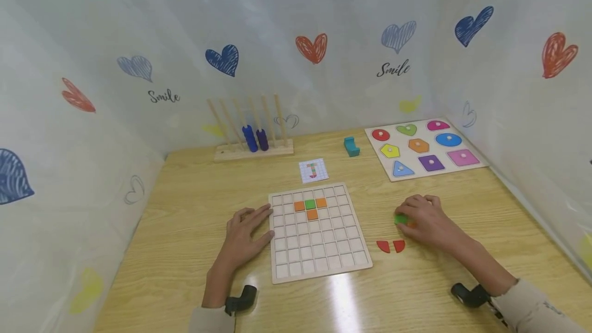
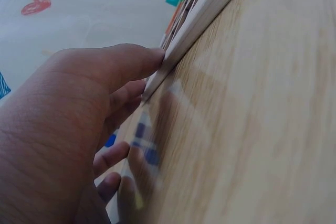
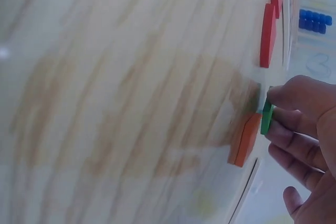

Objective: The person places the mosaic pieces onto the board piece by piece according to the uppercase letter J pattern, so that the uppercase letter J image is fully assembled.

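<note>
My right hand [image 1: 426, 222] pinches a green tile [image 3: 267, 115] between thumb and fingers, right of the board. Beside it on the table lies an orange tile [image 3: 244, 140], mostly covered by the hand in the head view. Two red quarter-round tiles [image 1: 383, 246] lie just left of that hand. With fingers spread, my left hand [image 1: 247, 238] touches the left edge of the wooden grid board [image 1: 322, 266]. On the board, a green square [image 1: 310, 204] sits between two orange squares, and a third orange square [image 1: 312, 215] sits below it.
Behind the board lies a pattern card [image 1: 313, 170] with a J-like figure. A peg rack [image 1: 254, 154] with blue and purple pieces stands at the back left. A teal block [image 1: 351, 147] and a shape puzzle board [image 1: 409, 174] are at the back right. Curtains enclose the table.
</note>
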A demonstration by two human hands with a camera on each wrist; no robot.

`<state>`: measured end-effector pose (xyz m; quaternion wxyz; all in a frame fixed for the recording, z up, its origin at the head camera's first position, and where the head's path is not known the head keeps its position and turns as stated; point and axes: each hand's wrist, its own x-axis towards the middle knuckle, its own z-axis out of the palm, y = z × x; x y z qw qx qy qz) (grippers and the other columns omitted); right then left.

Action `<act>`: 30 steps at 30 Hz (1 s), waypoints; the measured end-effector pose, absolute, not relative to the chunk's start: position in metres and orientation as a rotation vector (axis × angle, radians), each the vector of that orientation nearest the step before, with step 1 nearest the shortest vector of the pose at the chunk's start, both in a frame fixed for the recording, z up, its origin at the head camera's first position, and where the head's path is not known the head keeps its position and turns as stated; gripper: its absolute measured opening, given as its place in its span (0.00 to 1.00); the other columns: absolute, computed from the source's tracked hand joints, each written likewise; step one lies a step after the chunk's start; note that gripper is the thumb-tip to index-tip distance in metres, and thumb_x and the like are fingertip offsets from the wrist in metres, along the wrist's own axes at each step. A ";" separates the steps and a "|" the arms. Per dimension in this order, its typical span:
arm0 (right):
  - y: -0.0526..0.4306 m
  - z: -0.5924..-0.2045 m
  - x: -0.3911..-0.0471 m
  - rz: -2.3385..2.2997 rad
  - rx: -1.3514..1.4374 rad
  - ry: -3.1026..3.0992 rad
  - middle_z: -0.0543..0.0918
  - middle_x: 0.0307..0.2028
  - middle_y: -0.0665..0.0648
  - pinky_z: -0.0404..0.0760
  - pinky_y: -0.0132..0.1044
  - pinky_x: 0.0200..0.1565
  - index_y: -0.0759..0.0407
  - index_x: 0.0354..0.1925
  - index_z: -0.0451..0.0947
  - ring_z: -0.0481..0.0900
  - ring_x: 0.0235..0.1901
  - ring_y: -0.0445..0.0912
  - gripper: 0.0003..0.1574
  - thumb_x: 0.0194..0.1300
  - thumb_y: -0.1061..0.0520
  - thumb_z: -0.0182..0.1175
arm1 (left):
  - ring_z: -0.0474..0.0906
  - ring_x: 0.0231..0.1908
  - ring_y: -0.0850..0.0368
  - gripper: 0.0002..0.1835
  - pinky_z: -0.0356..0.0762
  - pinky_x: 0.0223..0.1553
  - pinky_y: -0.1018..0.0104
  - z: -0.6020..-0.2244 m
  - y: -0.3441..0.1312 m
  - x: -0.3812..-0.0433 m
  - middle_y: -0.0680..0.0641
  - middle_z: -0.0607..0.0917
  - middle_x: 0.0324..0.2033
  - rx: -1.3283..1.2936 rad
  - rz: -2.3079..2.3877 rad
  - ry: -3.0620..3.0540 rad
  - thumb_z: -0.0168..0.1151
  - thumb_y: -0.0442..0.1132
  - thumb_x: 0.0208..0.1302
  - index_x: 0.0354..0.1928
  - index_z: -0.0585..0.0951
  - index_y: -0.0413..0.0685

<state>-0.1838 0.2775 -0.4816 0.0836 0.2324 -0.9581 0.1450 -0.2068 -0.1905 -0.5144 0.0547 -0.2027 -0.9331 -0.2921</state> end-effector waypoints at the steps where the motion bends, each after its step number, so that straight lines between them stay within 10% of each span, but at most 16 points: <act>1: 0.276 -0.481 -0.184 0.440 0.706 -2.856 0.83 0.39 0.53 0.60 0.64 0.53 0.56 0.39 0.86 0.76 0.48 0.56 0.12 0.54 0.57 0.75 | 0.61 0.66 0.45 0.31 0.49 0.63 0.39 -0.514 -0.191 -0.207 0.57 0.71 0.70 -0.616 -0.885 -2.834 0.65 0.52 0.65 0.70 0.74 0.56; 30: 0.239 -0.478 -0.195 0.453 0.950 -2.706 0.81 0.37 0.50 0.62 0.59 0.51 0.56 0.38 0.86 0.76 0.45 0.51 0.14 0.50 0.59 0.76 | 0.60 0.66 0.47 0.31 0.50 0.64 0.40 -0.512 -0.190 -0.207 0.59 0.71 0.70 -0.613 -0.893 -2.849 0.65 0.52 0.66 0.70 0.74 0.58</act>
